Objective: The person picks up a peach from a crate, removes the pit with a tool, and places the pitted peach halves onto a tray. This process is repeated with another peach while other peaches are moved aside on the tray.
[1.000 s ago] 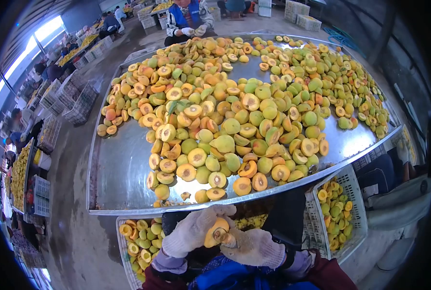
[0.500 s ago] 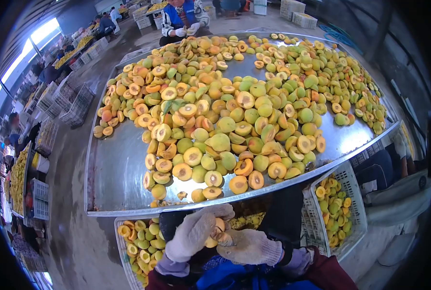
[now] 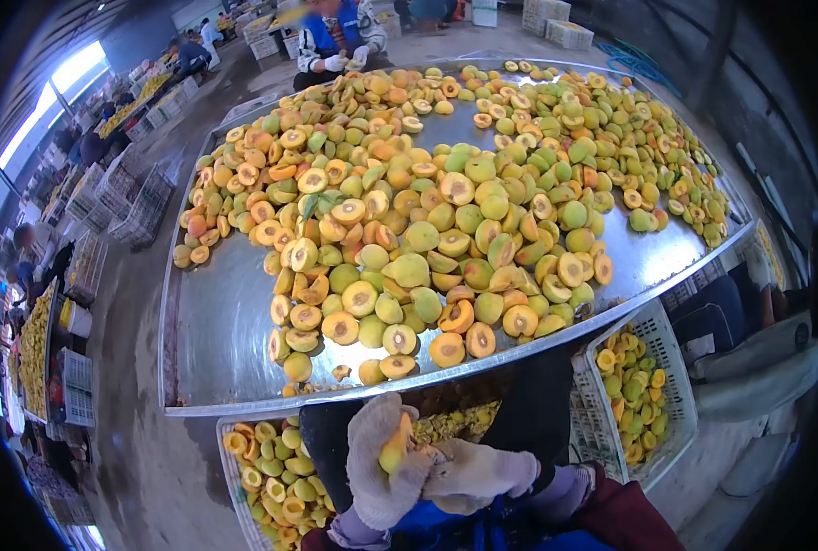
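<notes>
My left hand (image 3: 381, 482), in a pale work glove, grips a yellow-orange peach half (image 3: 395, 444) below the table's near edge. Against it sits my right hand (image 3: 484, 470), also gloved, with its fingers curled at the fruit. Whatever those right fingers hold is hidden. Just beyond lies a metal table (image 3: 216, 321) with a raised rim, heaped with halved peaches (image 3: 418, 234); many still show their brown pits.
A crate of hollowed peach halves (image 3: 267, 450) stands at my left, and a white plastic crate (image 3: 673, 358) holds more at my right. Yellowish scraps (image 3: 459, 424) lie under the table edge. Across the table sits a person in a blue vest (image 3: 322, 35).
My left hand has turned upright, so the peach half now shows its side. My right hand has shifted slightly right, still close by. The view has shifted slightly.
</notes>
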`<control>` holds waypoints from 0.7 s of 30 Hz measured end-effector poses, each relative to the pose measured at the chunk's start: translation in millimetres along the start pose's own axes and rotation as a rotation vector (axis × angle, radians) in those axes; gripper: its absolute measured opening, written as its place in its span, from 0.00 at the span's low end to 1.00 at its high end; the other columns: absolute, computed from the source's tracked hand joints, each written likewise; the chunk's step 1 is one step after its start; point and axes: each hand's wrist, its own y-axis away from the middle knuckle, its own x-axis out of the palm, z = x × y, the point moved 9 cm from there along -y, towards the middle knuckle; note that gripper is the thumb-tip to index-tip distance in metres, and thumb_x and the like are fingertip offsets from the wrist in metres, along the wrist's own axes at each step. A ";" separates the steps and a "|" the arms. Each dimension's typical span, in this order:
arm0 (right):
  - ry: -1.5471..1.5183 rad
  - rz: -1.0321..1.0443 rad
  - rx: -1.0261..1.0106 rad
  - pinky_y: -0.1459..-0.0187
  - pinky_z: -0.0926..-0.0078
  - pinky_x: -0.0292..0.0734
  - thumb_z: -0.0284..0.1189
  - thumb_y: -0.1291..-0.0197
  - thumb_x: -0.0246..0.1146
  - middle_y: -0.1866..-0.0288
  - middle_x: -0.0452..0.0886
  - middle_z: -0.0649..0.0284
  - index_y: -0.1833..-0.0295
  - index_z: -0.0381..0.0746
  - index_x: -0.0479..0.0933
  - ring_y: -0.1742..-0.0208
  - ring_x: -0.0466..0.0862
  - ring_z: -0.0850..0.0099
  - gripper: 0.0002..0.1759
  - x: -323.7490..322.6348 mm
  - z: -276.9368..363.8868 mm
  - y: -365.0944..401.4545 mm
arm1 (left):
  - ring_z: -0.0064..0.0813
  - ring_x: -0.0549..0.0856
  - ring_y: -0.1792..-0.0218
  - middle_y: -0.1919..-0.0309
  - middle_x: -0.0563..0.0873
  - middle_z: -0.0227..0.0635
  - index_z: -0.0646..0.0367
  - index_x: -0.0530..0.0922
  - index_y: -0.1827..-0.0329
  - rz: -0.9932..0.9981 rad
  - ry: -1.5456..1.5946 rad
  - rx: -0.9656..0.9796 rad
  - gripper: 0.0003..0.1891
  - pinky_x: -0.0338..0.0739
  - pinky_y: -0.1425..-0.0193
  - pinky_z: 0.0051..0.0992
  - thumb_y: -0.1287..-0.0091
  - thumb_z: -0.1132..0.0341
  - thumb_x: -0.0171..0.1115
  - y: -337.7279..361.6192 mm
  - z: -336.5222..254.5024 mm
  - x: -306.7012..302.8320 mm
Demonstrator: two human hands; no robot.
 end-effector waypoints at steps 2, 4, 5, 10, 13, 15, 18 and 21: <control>0.025 -0.007 -0.074 0.75 0.80 0.72 0.43 0.36 0.61 0.78 0.77 0.66 0.60 0.38 0.76 0.78 0.77 0.78 0.17 -6.0 2.6 0.4 | 0.39 0.80 0.47 0.37 0.71 0.49 0.66 0.66 0.33 0.081 0.022 0.033 0.29 0.77 0.44 0.36 0.33 0.61 0.63 -7.8 3.0 5.4; -0.054 -0.039 0.051 0.77 0.81 0.71 0.42 0.36 0.62 0.77 0.78 0.65 0.60 0.39 0.77 0.80 0.76 0.78 0.16 -7.6 -12.3 2.9 | 0.36 0.81 0.49 0.42 0.75 0.47 0.66 0.68 0.35 0.131 -0.019 0.044 0.27 0.77 0.44 0.32 0.28 0.54 0.58 -14.3 -3.6 14.0; -0.051 -0.048 0.045 0.77 0.81 0.71 0.42 0.36 0.62 0.77 0.78 0.65 0.60 0.39 0.77 0.80 0.76 0.78 0.16 -9.7 -12.0 3.5 | 0.36 0.81 0.49 0.42 0.75 0.47 0.66 0.68 0.35 0.135 -0.014 0.053 0.27 0.77 0.44 0.32 0.28 0.54 0.58 -24.0 -10.9 14.8; -0.393 0.097 -0.121 0.77 0.80 0.72 0.41 0.35 0.60 0.77 0.77 0.68 0.62 0.39 0.78 0.79 0.76 0.79 0.15 2.9 -14.2 5.6 | 0.29 0.85 0.57 0.55 0.85 0.41 0.70 0.77 0.46 0.297 0.364 -0.714 0.18 0.79 0.50 0.25 0.28 0.61 0.56 -24.5 29.9 30.5; -0.393 0.223 -0.080 0.77 0.81 0.72 0.40 0.34 0.59 0.76 0.75 0.70 0.62 0.38 0.77 0.79 0.76 0.80 0.15 5.5 -16.9 9.6 | 0.30 0.86 0.62 0.58 0.84 0.43 0.70 0.76 0.46 0.290 0.072 -0.414 0.21 0.80 0.55 0.26 0.28 0.58 0.57 -19.7 22.7 25.0; -0.346 0.115 -0.269 0.77 0.81 0.72 0.40 0.34 0.59 0.77 0.75 0.69 0.62 0.38 0.76 0.80 0.75 0.79 0.15 2.9 -24.7 1.4 | 0.30 0.86 0.62 0.57 0.84 0.44 0.70 0.75 0.45 0.296 -0.105 -0.216 0.21 0.80 0.55 0.25 0.29 0.59 0.59 -26.1 8.6 24.4; -0.585 -0.070 -0.347 0.79 0.81 0.71 0.40 0.34 0.59 0.79 0.75 0.68 0.62 0.39 0.76 0.82 0.75 0.78 0.14 1.4 -29.4 -7.6 | 0.32 0.86 0.58 0.54 0.84 0.44 0.69 0.73 0.41 0.511 -0.139 -0.316 0.23 0.80 0.54 0.27 0.30 0.59 0.61 -33.3 4.7 37.2; -0.666 0.037 -0.228 0.78 0.80 0.72 0.40 0.35 0.59 0.80 0.75 0.68 0.63 0.40 0.77 0.81 0.76 0.76 0.14 -0.3 -17.8 4.0 | 0.32 0.85 0.52 0.52 0.86 0.43 0.64 0.76 0.41 0.447 0.544 -0.510 0.21 0.78 0.45 0.28 0.35 0.64 0.64 -25.1 13.4 44.0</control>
